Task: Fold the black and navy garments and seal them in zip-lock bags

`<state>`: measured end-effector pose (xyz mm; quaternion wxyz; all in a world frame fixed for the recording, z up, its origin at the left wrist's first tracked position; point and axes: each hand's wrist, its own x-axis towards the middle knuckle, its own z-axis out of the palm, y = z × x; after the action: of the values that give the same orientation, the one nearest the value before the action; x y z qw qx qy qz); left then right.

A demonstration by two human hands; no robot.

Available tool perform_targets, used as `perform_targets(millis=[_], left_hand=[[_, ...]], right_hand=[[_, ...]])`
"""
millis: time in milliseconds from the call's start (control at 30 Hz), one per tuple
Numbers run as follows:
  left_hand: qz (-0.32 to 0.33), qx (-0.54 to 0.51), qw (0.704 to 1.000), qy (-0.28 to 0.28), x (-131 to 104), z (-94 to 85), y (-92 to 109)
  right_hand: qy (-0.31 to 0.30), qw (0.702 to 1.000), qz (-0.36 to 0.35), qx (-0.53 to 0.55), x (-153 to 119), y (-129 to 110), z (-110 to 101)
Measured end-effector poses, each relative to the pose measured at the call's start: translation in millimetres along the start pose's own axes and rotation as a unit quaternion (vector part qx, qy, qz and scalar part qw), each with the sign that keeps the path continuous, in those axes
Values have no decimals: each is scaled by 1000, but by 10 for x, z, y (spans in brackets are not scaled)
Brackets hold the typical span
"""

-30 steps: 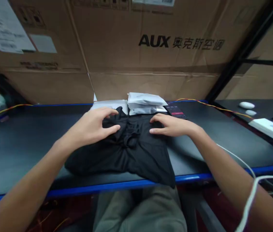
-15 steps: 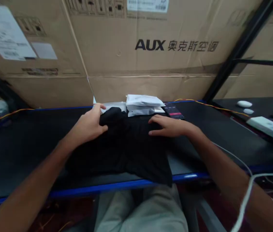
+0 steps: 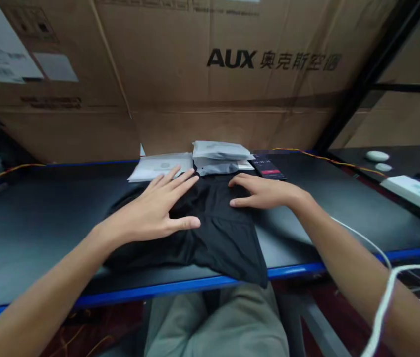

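A black cloth garment [image 3: 228,243], shaped like a pair of shorts, lies spread over the dark bench top, and one corner hangs past its front edge. My left hand [image 3: 153,210] is open and palm down over the garment's left part, fingers spread and thumb pointing right. Some of the cloth is hidden beneath it. My right hand [image 3: 260,191] rests at the garment's upper right, with thumb and fingers slightly bent and apart. No cloth shows pinched between them.
White plastic packets [image 3: 222,151] and a flat white packet [image 3: 163,166] lie behind the garment. Beside them is a phone [image 3: 268,167]. Large cardboard boxes [image 3: 172,126] stand at the back. A white box [image 3: 416,192] sits at right; a white cable [image 3: 386,302] hangs near my right forearm.
My left hand has let go of the bunched cloth, moved right and nearer, and spread flat. The cloth's upper left now lies flatter, uncovering the flat white packet. My right hand has hardly moved.
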<state>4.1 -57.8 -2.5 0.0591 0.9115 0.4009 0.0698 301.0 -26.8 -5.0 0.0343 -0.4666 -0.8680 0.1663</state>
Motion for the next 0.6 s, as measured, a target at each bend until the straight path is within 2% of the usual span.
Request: perform_targets(millis=[100,200,267,300,400,433,467,600], left_hand=[[1,-5,996,-87,-9,74,3],[4,-17,993,-120,-22,73,-8],[7,-47,992,-114,-15,28,-40],[4,-64,994,-92,-4,5,-61],[-44,-80,996,14,44,-18,-121],[-61,-74,995,31,59,-7,-130],[-69,-67,995,28,70,9,-131],[-45,-48,996,-61,66,46,-49]], right_hand=[[-1,1000,1,3,-1,-14,-5],[-7,1000,14,14,1,-18,-23],[-7,999,22,22,-2,-6,-39],[-8,999,26,26,-5,6,-48],[-9,998,43,34,-23,60,-75],[-12,998,48,34,-29,82,-85],[-16,998,50,34,-36,104,-95],[15,999,18,45,-52,120,-128]])
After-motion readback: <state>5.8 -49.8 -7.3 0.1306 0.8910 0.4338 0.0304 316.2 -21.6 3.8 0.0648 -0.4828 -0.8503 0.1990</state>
